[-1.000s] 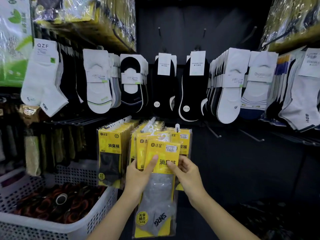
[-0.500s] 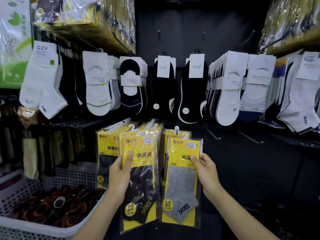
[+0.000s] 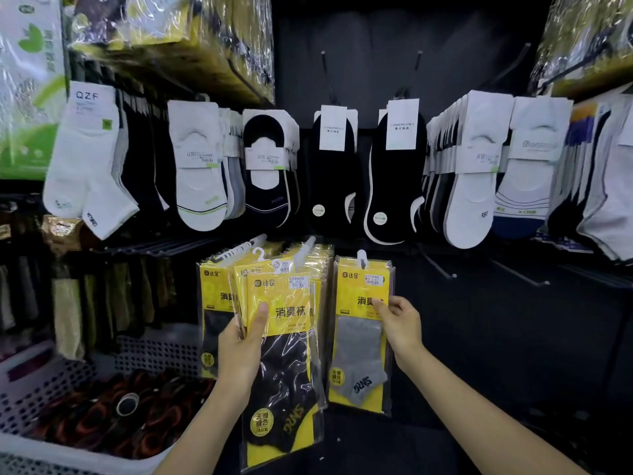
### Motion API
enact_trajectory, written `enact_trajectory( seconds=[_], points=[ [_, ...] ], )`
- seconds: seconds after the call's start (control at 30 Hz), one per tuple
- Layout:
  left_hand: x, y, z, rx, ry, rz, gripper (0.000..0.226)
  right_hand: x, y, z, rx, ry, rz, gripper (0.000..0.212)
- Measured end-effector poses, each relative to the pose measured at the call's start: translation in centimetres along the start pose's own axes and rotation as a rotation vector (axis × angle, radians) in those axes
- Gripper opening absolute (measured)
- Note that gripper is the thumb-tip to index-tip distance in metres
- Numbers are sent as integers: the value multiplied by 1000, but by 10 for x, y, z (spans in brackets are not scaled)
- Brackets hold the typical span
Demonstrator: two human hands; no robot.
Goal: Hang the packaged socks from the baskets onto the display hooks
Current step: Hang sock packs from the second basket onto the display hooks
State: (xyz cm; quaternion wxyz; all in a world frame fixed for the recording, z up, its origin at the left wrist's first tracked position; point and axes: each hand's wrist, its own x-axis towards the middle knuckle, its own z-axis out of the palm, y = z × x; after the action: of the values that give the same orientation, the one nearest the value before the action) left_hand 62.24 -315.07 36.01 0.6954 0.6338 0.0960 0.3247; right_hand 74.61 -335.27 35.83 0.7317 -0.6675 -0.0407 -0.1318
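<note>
My left hand [image 3: 239, 351] grips a small stack of yellow sock packs; the front one is a black-sock pack [image 3: 284, 365], tilted and held low in front of the display. My right hand [image 3: 399, 323] pinches the right edge of a grey-sock pack [image 3: 361, 337], whose white hanger tab [image 3: 362, 258] sits at a display hook. Two rows of matching yellow packs [image 3: 219, 303] hang on hooks behind my left hand. To the right, bare hooks [image 3: 442, 269] stick out of the dark panel.
A white perforated basket [image 3: 44, 389] at lower left holds dark and red packaged goods. Above hang rows of white and black boat socks [image 3: 335, 173] on hooks. Wrapped yellow bundles [image 3: 191, 32] sit on top shelves. The dark panel at right carries only bare hooks.
The stack I held in both hands has split. My right hand drew the grey-sock pack off to the right and raised it to a hook, while my left hand kept the black-sock packs.
</note>
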Motion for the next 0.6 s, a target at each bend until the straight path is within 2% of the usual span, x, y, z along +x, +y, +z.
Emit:
enact_trajectory(
  seconds=[0.07,0.17,0.27,0.33,0.4,0.47,0.53,0.6],
  points=[
    [0,0,1,7,-1,-3,14,7,6,1,-66,98,42,24],
    [1,-3,1,-6,-6,1,18,11,16,-2,-126,198,82,24],
    [2,-7,3,-17,14,-4,57,6,25,-9,-180,255,123,22],
    [2,-8,3,-12,20,-1,63,-3,24,-14,-191,249,109,24],
    [-1,-7,5,-14,16,2,60,-16,18,-16,-139,189,66,24],
    [-6,-4,9,-13,4,9,50,-34,7,-13,-81,58,16,20],
    [-11,-2,16,-6,-48,6,24,-54,-5,-9,-82,-98,-25,17],
    [-17,2,25,-12,-95,15,8,-69,-15,-5,-72,-231,-45,18]
  ],
)
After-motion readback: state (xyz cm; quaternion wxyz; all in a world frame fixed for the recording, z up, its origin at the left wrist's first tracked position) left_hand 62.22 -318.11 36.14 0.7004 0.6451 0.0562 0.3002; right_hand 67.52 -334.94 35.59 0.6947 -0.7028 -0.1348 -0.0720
